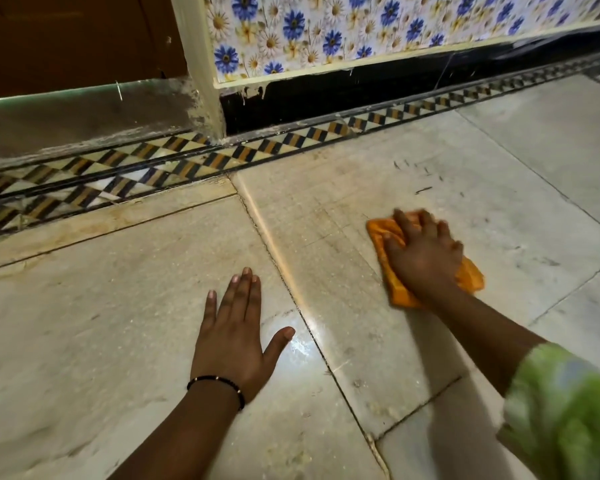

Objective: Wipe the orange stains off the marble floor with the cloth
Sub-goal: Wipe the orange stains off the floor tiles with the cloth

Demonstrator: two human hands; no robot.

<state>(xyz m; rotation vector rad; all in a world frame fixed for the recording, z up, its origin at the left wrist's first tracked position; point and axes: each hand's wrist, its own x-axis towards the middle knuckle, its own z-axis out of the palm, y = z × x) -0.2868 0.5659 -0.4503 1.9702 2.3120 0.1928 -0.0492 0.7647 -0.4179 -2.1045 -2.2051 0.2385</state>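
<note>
— While the right hand presses down on the cloth, where exactly does it sit?

— On the marble floor, on the slab right of the long seam, well apart from the patterned border strip. The fingers lie spread and nearly flat across it, pinning rather than pinching; the hand looks a little blurred.

— And the other hand?

— The left hand rests flat on the neighbouring slab, fingers straight, thumb out, holding nothing. A dark bracelet circles that wrist.

— How would you expect the cloth to handle?

— Soft and light, I'd judge, likely to bunch or slide under a loose palm. A broad, flat press over its middle seems the best hold, since gripping an edge would let the rest drag.

— Which way does it lie?

— Its long axis runs diagonally, from a corner up-left near the fingertips to a corner down-right past the wrist. Faint orange-brown stains show along the slab edge by the border.
</note>
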